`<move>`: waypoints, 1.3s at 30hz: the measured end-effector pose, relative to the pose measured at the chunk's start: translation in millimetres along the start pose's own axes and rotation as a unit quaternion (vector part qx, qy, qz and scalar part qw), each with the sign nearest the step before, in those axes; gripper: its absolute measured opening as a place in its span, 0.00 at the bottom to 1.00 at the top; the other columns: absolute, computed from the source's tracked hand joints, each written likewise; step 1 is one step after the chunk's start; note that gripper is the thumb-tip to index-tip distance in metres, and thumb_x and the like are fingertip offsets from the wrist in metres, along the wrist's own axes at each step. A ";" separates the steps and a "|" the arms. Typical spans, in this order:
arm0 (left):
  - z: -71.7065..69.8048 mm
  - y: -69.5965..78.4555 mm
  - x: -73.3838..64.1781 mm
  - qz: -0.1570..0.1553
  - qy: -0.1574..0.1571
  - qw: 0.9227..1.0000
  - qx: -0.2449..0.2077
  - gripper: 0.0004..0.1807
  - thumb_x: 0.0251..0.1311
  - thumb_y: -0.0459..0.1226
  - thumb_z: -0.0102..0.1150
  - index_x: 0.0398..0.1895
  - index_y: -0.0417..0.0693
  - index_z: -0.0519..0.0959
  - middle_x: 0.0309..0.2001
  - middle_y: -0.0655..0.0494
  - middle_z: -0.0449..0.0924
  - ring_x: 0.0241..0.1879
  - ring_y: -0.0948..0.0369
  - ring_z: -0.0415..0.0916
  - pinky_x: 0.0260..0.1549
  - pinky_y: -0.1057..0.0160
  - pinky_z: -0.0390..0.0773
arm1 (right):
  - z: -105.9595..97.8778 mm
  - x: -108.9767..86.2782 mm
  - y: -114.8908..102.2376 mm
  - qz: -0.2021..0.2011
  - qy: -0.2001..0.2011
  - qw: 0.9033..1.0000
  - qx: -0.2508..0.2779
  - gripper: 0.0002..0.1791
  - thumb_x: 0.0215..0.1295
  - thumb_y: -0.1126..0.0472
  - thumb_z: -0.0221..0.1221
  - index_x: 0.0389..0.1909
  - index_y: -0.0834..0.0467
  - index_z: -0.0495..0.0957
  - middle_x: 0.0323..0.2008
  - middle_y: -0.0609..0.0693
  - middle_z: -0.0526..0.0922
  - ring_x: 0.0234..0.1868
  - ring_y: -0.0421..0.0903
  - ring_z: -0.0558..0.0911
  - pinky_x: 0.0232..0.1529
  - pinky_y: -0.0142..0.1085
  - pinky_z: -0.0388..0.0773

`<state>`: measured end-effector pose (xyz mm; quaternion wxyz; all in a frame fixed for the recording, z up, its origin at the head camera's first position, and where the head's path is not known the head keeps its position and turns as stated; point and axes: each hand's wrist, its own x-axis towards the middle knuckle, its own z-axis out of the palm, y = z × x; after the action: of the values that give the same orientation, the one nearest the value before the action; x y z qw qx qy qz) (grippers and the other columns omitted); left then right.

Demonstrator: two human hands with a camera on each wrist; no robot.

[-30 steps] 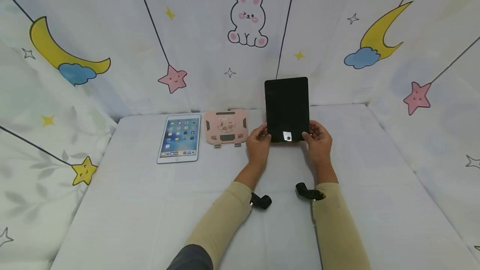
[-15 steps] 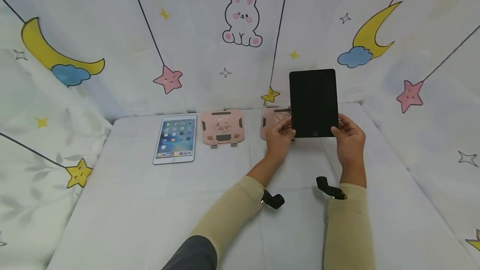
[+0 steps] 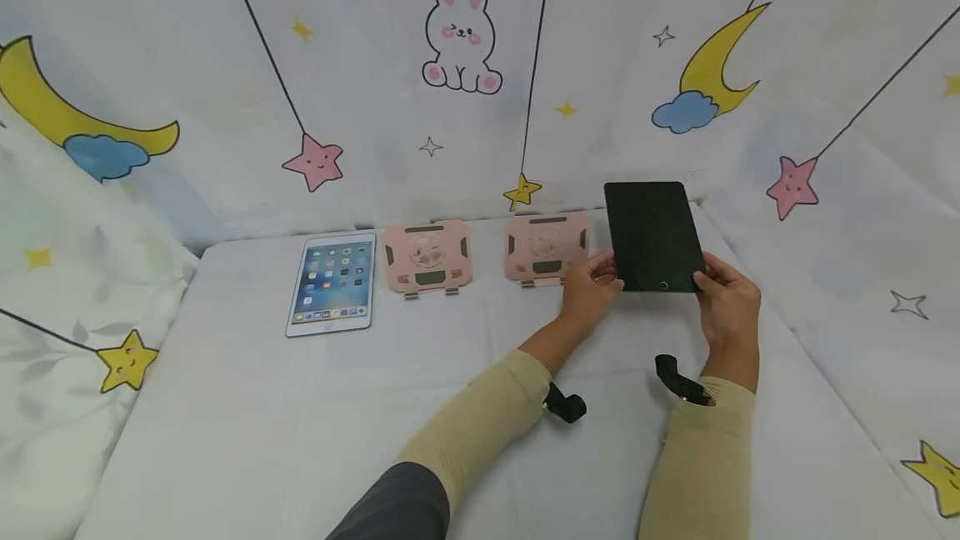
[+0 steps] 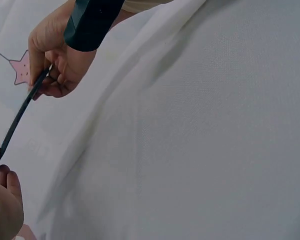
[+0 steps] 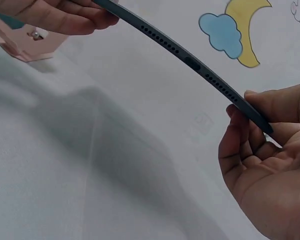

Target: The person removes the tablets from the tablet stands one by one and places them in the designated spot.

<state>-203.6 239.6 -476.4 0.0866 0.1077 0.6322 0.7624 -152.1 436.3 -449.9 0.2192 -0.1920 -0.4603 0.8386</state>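
A black tablet [image 3: 652, 236] with a dark screen is held up at the back right of the table, tilted, its round button at the lower edge. My left hand [image 3: 590, 294] pinches its lower left corner, and my right hand [image 3: 727, 307] grips the lower right corner between thumb and fingers. In the right wrist view the tablet's thin edge [image 5: 192, 63] shows speaker holes and a port, apart from the cloth below. From the left wrist view the same tablet [image 4: 16, 120] appears edge-on between both hands. Left of my left hand lies a pink tablet case [image 3: 547, 247].
Another pink case [image 3: 427, 257] lies further left on the white table [image 3: 300, 440]. Beside it is a white tablet [image 3: 332, 283] with a lit screen of app icons. A patterned cloth wall [image 3: 375, 90] rises directly behind the table's back edge.
Both hands have carried the black tablet to the right, then lowered it, uncovering the right-hand pink case. The head view has turned slightly right.
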 end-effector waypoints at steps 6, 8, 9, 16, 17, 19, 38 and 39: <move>3.5 -14.3 -3.5 -0.056 0.040 0.997 0.021 0.25 0.56 0.21 0.64 0.60 0.37 0.81 0.48 0.50 0.85 0.43 0.68 0.79 0.48 0.69 0.83 | -10.7 3.0 8.5 0.046 0.004 0.999 -0.018 0.20 0.58 0.84 0.62 0.50 0.66 0.86 0.34 0.50 0.82 0.38 0.41 0.81 0.39 0.27 0.84; 3.3 -16.7 -4.8 -0.070 0.056 0.995 0.044 0.25 0.56 0.22 0.64 0.59 0.38 0.82 0.47 0.51 0.85 0.43 0.67 0.79 0.48 0.69 0.83 | -12.0 4.3 12.0 0.059 0.011 0.997 -0.050 0.21 0.58 0.82 0.63 0.51 0.65 0.86 0.35 0.48 0.83 0.39 0.40 0.82 0.39 0.26 0.84; 3.2 -17.5 -5.1 -0.074 0.062 0.994 0.054 0.25 0.55 0.22 0.65 0.59 0.39 0.82 0.47 0.51 0.85 0.43 0.66 0.80 0.48 0.69 0.83 | -12.5 5.2 13.5 0.062 0.016 0.995 -0.076 0.21 0.59 0.81 0.64 0.52 0.64 0.86 0.35 0.47 0.83 0.40 0.39 0.83 0.39 0.25 0.83; 6.8 -16.7 -5.0 -0.098 0.068 0.988 0.094 0.26 0.55 0.25 0.69 0.60 0.40 0.82 0.48 0.52 0.86 0.46 0.63 0.82 0.47 0.68 0.84 | -13.2 14.0 21.3 0.053 0.042 0.944 -0.323 0.26 0.70 0.68 0.61 0.69 0.61 0.74 0.41 0.33 0.80 0.52 0.33 0.77 0.43 0.15 0.74; 8.0 -15.9 -4.6 -0.104 0.075 0.987 0.100 0.25 0.55 0.25 0.69 0.59 0.40 0.82 0.48 0.52 0.86 0.46 0.63 0.82 0.46 0.68 0.84 | -12.7 15.1 23.1 0.047 0.043 0.930 -0.361 0.26 0.71 0.66 0.60 0.70 0.59 0.73 0.44 0.34 0.80 0.54 0.33 0.76 0.43 0.14 0.72; 9.9 -14.1 -4.1 -0.113 0.090 0.983 0.113 0.25 0.55 0.26 0.70 0.59 0.41 0.83 0.48 0.53 0.86 0.45 0.64 0.82 0.45 0.69 0.84 | -11.6 16.9 27.2 0.027 0.046 0.900 -0.432 0.25 0.74 0.62 0.58 0.70 0.57 0.73 0.51 0.41 0.82 0.57 0.33 0.75 0.45 0.15 0.71; 16.5 -9.1 -4.2 -0.070 0.169 0.967 0.176 0.18 0.55 0.25 0.71 0.51 0.42 0.86 0.45 0.51 0.88 0.43 0.62 0.85 0.42 0.72 0.83 | 5.8 22.2 46.7 -0.048 0.098 0.827 -0.552 0.20 0.73 0.59 0.60 0.64 0.54 0.79 0.60 0.57 0.83 0.68 0.52 0.77 0.73 0.41 0.69; 16.0 -8.1 -3.6 -0.073 0.164 0.967 0.180 0.19 0.56 0.25 0.70 0.51 0.42 0.86 0.45 0.51 0.88 0.44 0.62 0.85 0.43 0.72 0.83 | 6.3 23.2 47.5 -0.050 0.096 0.823 -0.558 0.20 0.73 0.59 0.59 0.64 0.55 0.79 0.60 0.57 0.83 0.68 0.53 0.77 0.73 0.43 0.69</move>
<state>-195.8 255.3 -481.7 0.0160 -0.0511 0.7706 0.6351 -183.7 421.9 -490.2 0.1589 -0.3375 -0.8353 0.4039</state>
